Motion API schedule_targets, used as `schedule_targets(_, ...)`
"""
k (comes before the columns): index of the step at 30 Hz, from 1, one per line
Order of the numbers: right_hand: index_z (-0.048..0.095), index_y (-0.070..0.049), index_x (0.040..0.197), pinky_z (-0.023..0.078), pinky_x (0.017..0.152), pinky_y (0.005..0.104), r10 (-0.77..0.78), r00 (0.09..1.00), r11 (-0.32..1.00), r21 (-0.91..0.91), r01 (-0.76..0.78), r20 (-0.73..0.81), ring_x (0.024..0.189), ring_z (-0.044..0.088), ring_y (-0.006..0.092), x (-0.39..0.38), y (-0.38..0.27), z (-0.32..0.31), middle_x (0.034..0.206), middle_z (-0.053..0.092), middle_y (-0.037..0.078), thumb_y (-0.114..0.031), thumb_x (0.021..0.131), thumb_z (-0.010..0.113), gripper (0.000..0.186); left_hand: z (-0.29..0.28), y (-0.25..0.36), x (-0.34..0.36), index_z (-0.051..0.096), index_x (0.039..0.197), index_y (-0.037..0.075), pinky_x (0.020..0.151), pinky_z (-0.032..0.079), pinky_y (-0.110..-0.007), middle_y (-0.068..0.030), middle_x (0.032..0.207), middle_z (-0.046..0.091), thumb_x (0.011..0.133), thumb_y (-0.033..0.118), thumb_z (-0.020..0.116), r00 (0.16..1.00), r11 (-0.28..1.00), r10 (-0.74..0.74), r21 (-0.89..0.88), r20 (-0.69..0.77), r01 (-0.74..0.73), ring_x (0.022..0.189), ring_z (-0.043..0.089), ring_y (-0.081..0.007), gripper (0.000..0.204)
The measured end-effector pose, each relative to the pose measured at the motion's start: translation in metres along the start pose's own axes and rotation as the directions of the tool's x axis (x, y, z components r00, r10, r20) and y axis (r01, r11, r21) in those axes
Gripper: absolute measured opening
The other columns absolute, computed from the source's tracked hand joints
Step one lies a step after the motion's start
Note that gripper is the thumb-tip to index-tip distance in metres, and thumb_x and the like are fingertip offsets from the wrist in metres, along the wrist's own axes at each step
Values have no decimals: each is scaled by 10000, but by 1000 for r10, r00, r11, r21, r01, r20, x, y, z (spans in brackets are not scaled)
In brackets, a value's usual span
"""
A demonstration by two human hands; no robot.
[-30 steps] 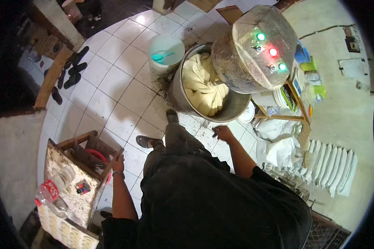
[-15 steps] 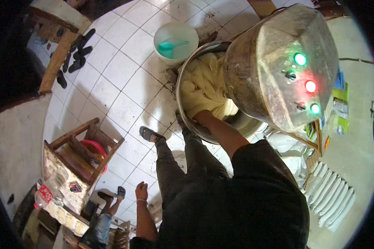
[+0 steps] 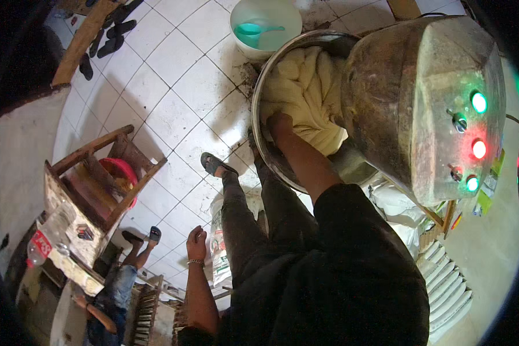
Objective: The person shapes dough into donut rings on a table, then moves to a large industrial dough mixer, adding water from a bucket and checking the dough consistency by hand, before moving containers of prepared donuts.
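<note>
My right hand (image 3: pixel 281 124) reaches into the large steel bowl (image 3: pixel 259 83) and rests on or in pale dough (image 3: pixel 311 86); its fingertips are hidden. The mixer head (image 3: pixel 386 104), with green and red lights and switches (image 3: pixel 459 122), hangs over the bowl's right side. My left hand (image 3: pixel 196 242) hangs low beside my leg, fingers loosely curled and apart, nothing in it, near a printed sack (image 3: pixel 218 256).
A white bucket with a turquoise scoop (image 3: pixel 249 33) stands behind the bowl. At left are a wooden table (image 3: pixel 101 219) with plastic bottles, a red basin (image 3: pixel 127 170) and sandals (image 3: pixel 108 46). Another person (image 3: pixel 112 305) is at lower left. White bags (image 3: pixel 441 282) lie right.
My right hand has moved from outside the bowl into the dough. My left hand has left the table's wooden edge and hangs lower. The other person's legs and body have come into view.
</note>
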State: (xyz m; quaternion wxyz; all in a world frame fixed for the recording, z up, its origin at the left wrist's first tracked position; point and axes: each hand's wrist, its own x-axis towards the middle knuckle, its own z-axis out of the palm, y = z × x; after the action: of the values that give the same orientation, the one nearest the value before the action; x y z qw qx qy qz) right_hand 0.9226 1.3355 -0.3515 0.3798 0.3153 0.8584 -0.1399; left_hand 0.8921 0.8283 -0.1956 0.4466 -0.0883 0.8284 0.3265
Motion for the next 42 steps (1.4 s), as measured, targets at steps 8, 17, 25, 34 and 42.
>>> schedule_targets(8,643,-73,1141,544,731,407,-50,992,997,52,56,-113,961,661,315,-164,84,11,1100,645,162,-114,879,588,271,6,-26,-9,612,1202,-14,871,499,-322,-131,1067,675,873,201,670,1000,996,18,84,26,-20,987,632,-205,397)
schedule_targets(17,512,-126,1347,491,922,458,120,917,987,50,-150,380,1138,599,319,-151,79,19,1334,546,174,-229,887,587,478,17,-11,9,597,1212,-15,892,493,-334,-148,1095,664,888,176,655,998,998,60,0,5,-60,1013,624,-210,380)
schedule_targets(25,395,-149,1444,479,945,471,-145,979,962,252,105,144,1176,567,350,-147,18,-124,1444,442,162,-246,908,549,567,14,-26,-3,592,1215,-29,922,473,-327,-151,1125,653,886,197,656,998,981,13,-190,-61,-24,1043,612,-221,404)
schedule_targets(34,494,-83,1334,473,926,441,-32,956,920,366,142,-291,1084,606,354,-116,-4,-32,1133,648,195,-247,874,573,495,-17,-59,-47,606,1210,-32,883,486,-332,-135,1049,678,880,230,649,986,994,-85,-81,-143,74,950,623,-198,423)
schedule_targets(42,580,-11,1226,462,944,453,-75,997,882,463,83,-36,1081,606,375,-195,56,18,1160,635,217,-241,861,559,432,-66,-102,-19,570,1254,-25,728,516,-294,-112,948,676,861,272,667,987,981,-104,-175,-124,81,789,617,-164,502)
